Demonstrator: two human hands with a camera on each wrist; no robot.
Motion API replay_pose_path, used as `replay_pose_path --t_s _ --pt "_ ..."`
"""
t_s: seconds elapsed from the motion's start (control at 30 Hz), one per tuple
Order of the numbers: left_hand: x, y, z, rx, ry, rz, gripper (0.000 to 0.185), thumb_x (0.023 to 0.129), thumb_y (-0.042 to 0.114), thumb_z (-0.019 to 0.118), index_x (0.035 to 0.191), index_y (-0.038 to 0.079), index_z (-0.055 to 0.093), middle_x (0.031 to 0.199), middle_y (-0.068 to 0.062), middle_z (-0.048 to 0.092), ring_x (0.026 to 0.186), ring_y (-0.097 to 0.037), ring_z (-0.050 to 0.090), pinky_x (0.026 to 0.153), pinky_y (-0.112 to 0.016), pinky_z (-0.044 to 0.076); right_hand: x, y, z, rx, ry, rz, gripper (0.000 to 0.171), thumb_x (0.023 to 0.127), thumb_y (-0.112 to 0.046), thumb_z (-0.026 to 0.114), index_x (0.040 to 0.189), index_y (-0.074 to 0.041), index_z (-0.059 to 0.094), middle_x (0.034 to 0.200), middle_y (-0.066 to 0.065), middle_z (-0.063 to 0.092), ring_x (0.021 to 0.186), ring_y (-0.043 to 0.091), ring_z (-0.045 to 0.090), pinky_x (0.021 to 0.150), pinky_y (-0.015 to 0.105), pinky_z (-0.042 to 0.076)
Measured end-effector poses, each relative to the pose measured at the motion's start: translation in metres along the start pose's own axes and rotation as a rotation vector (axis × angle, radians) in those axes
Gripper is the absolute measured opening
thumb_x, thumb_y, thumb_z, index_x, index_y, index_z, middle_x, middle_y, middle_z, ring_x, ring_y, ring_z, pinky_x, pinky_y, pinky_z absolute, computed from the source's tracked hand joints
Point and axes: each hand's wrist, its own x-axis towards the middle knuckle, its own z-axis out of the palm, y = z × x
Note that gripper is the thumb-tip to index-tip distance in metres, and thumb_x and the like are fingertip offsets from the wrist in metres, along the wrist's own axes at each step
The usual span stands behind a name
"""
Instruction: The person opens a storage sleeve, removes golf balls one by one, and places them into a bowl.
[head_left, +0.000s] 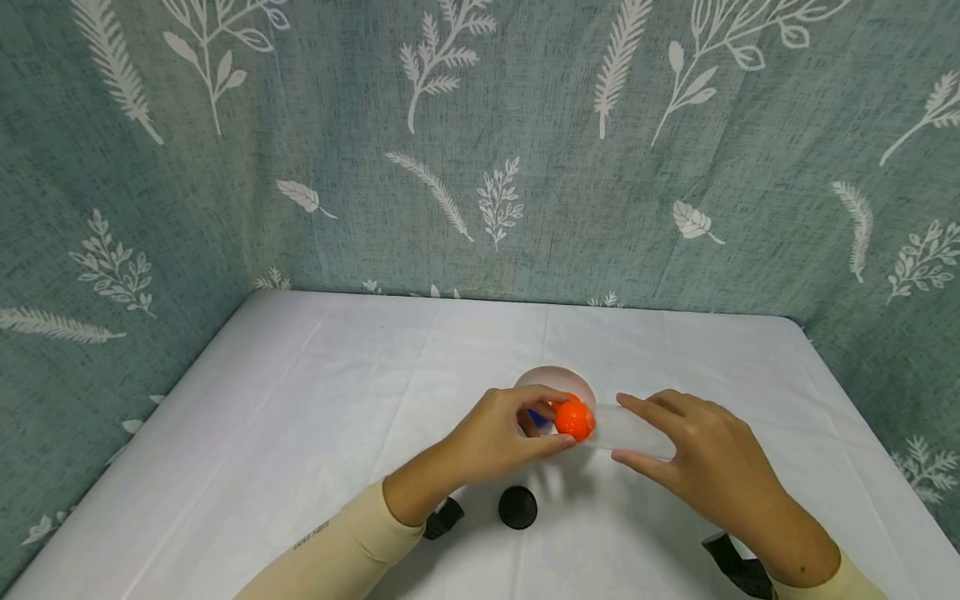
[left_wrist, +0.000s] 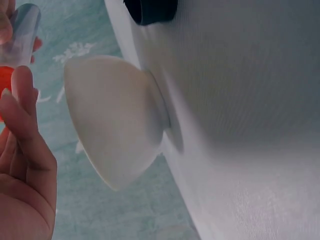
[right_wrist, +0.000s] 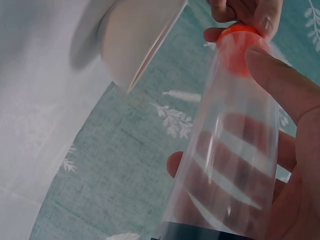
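Observation:
My left hand (head_left: pixel 502 429) pinches an orange ball (head_left: pixel 574 419) between thumb and fingers, right at the mouth of a clear plastic tube (head_left: pixel 626 429). In the right wrist view the ball (right_wrist: pixel 237 55) appears partly inside the tube's end. My right hand (head_left: pixel 705 446) holds the tube, its thumb on one side and fingers wrapped round the other. The tube's far end has a dark base (right_wrist: pixel 205 232). Just behind the left hand stands a pale bowl (head_left: pixel 553 377), also seen from the side (left_wrist: pixel 115 115). Something blue (head_left: pixel 537 419) shows in it, partly hidden by the fingers.
A round black cap (head_left: pixel 517 507) lies on the white-covered table (head_left: pixel 360 392), nearer than the bowl. Black straps (head_left: pixel 444 518) sit at both wrists. A green leaf-patterned cloth (head_left: pixel 480 192) hangs behind and along the table's sides.

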Motion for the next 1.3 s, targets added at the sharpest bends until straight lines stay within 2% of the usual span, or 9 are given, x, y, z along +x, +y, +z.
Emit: replay_pose_path --t_s 0.13,0.33,0.47,0.67,0.83,1.07,1.3 --pt "0.001 -0.001 -0.003 0.015 0.012 -0.025 0.041 0.086 0.030 0.081 0.123 0.020 0.068 0.099 0.006 0.074 0.068 -0.008 0.062 0.065 -0.024 0.056 0.001 0.002 -0.001 0.009 -0.004 0.020 0.057 0.072 -0.049 0.085 0.118 -0.019 0.074 0.091 -0.002 0.070 0.070 0.013 0.063 0.056 0.032 0.052" --pt "0.002 -0.004 -0.006 0.069 0.024 -0.072 0.042 0.086 0.029 0.081 0.124 0.020 0.067 0.099 0.005 0.073 0.062 -0.007 0.061 0.059 -0.023 0.054 0.001 0.002 -0.001 0.006 -0.031 0.048 0.058 0.069 -0.045 0.088 0.119 -0.019 0.074 0.091 -0.001 0.070 0.071 0.012 0.063 0.057 0.031 0.052" --pt "0.004 -0.008 -0.005 0.134 0.038 -0.077 0.042 0.086 0.030 0.080 0.124 0.019 0.067 0.099 0.004 0.073 0.058 -0.006 0.057 0.055 -0.021 0.050 0.002 0.002 0.000 -0.004 -0.051 0.062 0.061 0.066 -0.042 0.090 0.120 -0.019 0.073 0.091 0.000 0.071 0.071 0.013 0.064 0.058 0.032 0.054" --pt "0.005 -0.014 -0.003 0.202 0.037 -0.066 0.042 0.086 0.031 0.080 0.123 0.018 0.067 0.097 0.005 0.073 0.056 -0.003 0.053 0.053 -0.019 0.047 0.002 0.005 0.002 0.002 -0.033 0.053 0.061 0.065 -0.039 0.091 0.120 -0.018 0.073 0.091 0.001 0.072 0.071 0.015 0.065 0.058 0.034 0.054" --pt "0.005 -0.016 -0.001 0.246 0.024 -0.054 0.042 0.085 0.032 0.080 0.122 0.018 0.068 0.097 0.007 0.073 0.060 -0.004 0.053 0.057 -0.019 0.047 0.001 0.007 0.004 0.017 -0.020 0.047 0.058 0.067 -0.040 0.090 0.119 -0.018 0.074 0.092 0.001 0.071 0.072 0.014 0.065 0.058 0.034 0.054" --pt "0.005 -0.016 0.001 0.298 -0.005 -0.067 0.041 0.086 0.033 0.079 0.123 0.019 0.067 0.102 0.010 0.072 0.087 -0.007 0.064 0.077 -0.021 0.050 0.002 0.006 0.004 0.020 -0.040 0.066 0.059 0.066 -0.038 0.091 0.119 -0.017 0.074 0.091 0.001 0.071 0.072 0.015 0.065 0.058 0.034 0.054" --pt "0.006 -0.016 0.002 0.353 -0.011 -0.087 0.041 0.086 0.036 0.078 0.123 0.021 0.067 0.100 0.012 0.072 0.089 -0.004 0.064 0.080 -0.023 0.050 0.002 0.006 0.005 0.016 -0.050 0.077 0.059 0.066 -0.039 0.091 0.119 -0.017 0.074 0.092 0.002 0.072 0.073 0.016 0.066 0.059 0.036 0.055"
